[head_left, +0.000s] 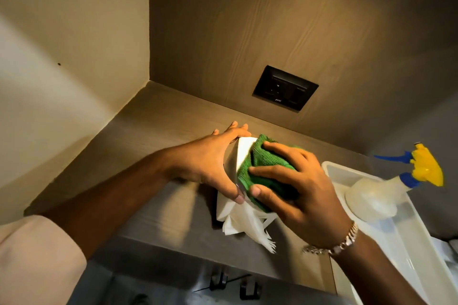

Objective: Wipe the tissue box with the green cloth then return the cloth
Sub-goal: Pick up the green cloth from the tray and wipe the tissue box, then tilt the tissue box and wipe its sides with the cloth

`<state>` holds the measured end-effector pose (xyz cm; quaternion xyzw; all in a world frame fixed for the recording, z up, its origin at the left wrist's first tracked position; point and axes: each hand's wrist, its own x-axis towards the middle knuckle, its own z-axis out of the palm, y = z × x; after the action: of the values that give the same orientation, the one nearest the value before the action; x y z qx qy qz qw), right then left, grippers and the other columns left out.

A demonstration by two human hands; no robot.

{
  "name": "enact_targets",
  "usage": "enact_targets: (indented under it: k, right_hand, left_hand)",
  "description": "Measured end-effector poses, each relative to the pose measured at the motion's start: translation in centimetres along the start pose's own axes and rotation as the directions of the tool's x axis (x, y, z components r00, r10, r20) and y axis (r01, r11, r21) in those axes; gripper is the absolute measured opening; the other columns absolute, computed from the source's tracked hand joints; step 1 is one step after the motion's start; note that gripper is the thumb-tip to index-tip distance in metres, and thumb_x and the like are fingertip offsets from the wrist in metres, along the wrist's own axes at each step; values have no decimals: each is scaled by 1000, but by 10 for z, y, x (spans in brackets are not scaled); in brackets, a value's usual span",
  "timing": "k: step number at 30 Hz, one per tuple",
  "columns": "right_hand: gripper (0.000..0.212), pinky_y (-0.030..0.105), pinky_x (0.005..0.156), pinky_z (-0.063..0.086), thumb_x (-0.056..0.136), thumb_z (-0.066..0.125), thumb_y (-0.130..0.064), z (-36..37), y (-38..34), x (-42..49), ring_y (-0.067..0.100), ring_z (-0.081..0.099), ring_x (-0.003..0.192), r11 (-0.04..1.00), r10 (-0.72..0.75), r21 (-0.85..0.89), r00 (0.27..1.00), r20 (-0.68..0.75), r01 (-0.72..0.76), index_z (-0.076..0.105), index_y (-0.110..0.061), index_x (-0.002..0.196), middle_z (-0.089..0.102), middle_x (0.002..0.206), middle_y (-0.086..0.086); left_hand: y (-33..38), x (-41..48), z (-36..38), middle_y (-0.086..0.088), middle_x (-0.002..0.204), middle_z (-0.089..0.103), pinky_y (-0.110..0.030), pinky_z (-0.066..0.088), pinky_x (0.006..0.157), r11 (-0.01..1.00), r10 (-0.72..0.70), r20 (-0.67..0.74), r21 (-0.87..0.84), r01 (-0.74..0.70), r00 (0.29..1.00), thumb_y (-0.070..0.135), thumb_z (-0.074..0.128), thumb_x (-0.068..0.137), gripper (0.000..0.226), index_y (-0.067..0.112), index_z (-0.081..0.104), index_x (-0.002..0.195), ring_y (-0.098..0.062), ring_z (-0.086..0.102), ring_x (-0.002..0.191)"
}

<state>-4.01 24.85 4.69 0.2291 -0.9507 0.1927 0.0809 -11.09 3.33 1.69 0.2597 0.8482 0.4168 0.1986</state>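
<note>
A white tissue box (241, 153) is tipped on the wooden shelf (158, 119), with white tissues (247, 225) spilling out of its near end. My left hand (210, 163) grips the box on its left side, fingers over the far top and thumb at the near edge. My right hand (297, 186) presses a folded green cloth (267, 168) flat against the box's right face. Most of the box is hidden under the cloth and both hands.
A clear plastic tray (406, 238) stands at the right with a spray bottle (381, 195) with a yellow and blue trigger in it. A black socket plate (285, 88) is on the back wall. A side wall closes the shelf on the left.
</note>
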Motion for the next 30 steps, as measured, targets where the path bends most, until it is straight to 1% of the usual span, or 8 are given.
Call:
enact_targets:
  k: [6,10,13,16,20,24,26,30]
  right_hand:
    - [36,45,88,51,79,56,-58,-7,23,25,23,55,114,991,127,42,990,-56,-125,73,-37,103,59,133,-8]
    - [41,44,81,48,80,48,-64,7,-3,35,27,53,108,982,65,-173,997,-43,-71,69,-41,107,58,133,-8]
    - [35,45,78,49,82,49,-58,1,-7,8,24,50,112,991,26,-132,1000,-4,-26,68,-42,107,57,136,-9]
    - [29,42,79,52,82,55,-50,-14,6,-22,22,54,109,999,36,-35,999,11,-35,70,-41,105,57,136,-10]
    - [27,44,89,54,74,64,-40,-26,24,-52,20,61,110,982,172,88,984,-44,-168,74,-36,99,61,130,-5]
    - [28,47,86,56,67,68,-33,-18,37,-71,25,66,102,951,309,-1,951,-35,-309,75,-36,93,67,123,-2]
    - [27,43,92,54,69,69,-33,-9,38,-80,20,65,105,931,363,86,926,-102,-356,76,-36,96,66,124,-5]
    - [29,25,103,46,73,78,-23,12,34,-94,5,60,113,832,498,417,823,-273,-365,76,-34,100,64,127,-8]
  left_hand:
    - [1,6,0,17,162,-3,-53,13,120,995,-80,26,60,78,996,55,89,46,127,48,8,143,-24,1,150]
    - [-1,3,-3,15,162,-1,-50,15,120,998,-31,20,58,29,999,57,90,40,129,50,11,142,-22,1,150]
    - [-1,5,-3,14,162,2,-49,14,121,998,-21,25,54,20,999,57,89,39,128,46,15,143,-19,0,150]
    - [6,7,-5,16,162,-1,-51,8,121,988,-34,49,149,27,998,59,89,41,132,42,11,146,-18,-6,149]
    - [33,9,-18,9,162,-8,-38,-11,116,929,-117,184,369,42,976,48,85,60,126,28,0,151,-12,-16,144]
    - [59,31,-20,3,164,-5,-49,-12,119,777,-227,269,629,8,936,76,71,54,132,24,-2,151,-17,-17,147]
    - [72,43,-9,0,164,2,-54,-5,119,720,-228,287,692,-37,930,79,69,50,134,23,0,151,-21,-7,150]
    - [95,54,1,0,154,24,-44,10,119,653,-205,340,746,-130,918,64,79,54,125,27,5,148,-28,22,142]
